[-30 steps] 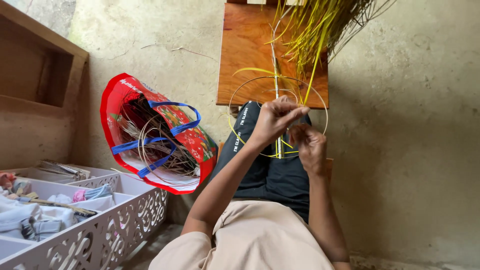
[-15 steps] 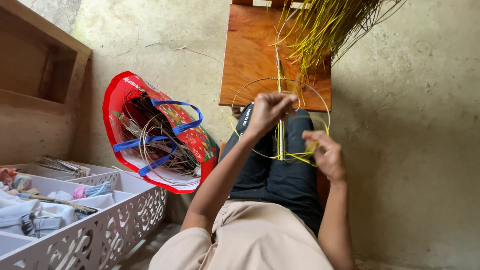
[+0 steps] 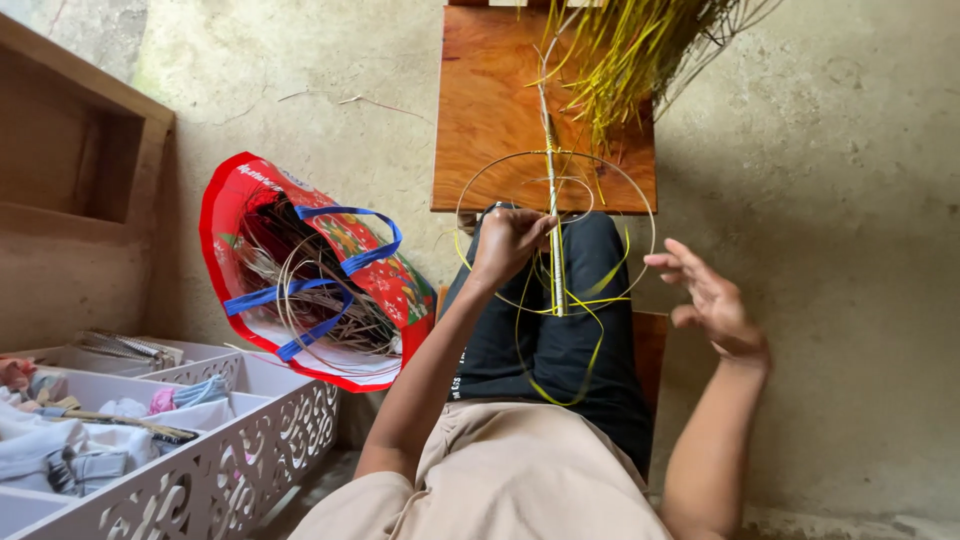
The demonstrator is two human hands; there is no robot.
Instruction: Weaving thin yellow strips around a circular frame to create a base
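My left hand (image 3: 508,243) grips a wire ring frame (image 3: 640,200) at its upright centre rod (image 3: 553,255), above my legs in black trousers. Thin yellow-green strips (image 3: 590,305) are wound on the rod and trail in loops over my lap. My right hand (image 3: 712,300) hovers to the right of the frame, fingers spread, holding nothing. A bundle of yellow-green strips (image 3: 620,50) hangs over the brown wooden stool (image 3: 490,110) beyond my knees.
A red woven bag (image 3: 300,290) with blue handles, holding coiled wire and strips, leans on the concrete floor at left. A white fretwork tray (image 3: 200,440) with cloth and tools sits at lower left. A wooden box (image 3: 70,190) stands far left.
My right hand let go of the strips and swung out to the right, opening its fingers. My left hand stayed on the rod, and the ring frame now shows more fully.
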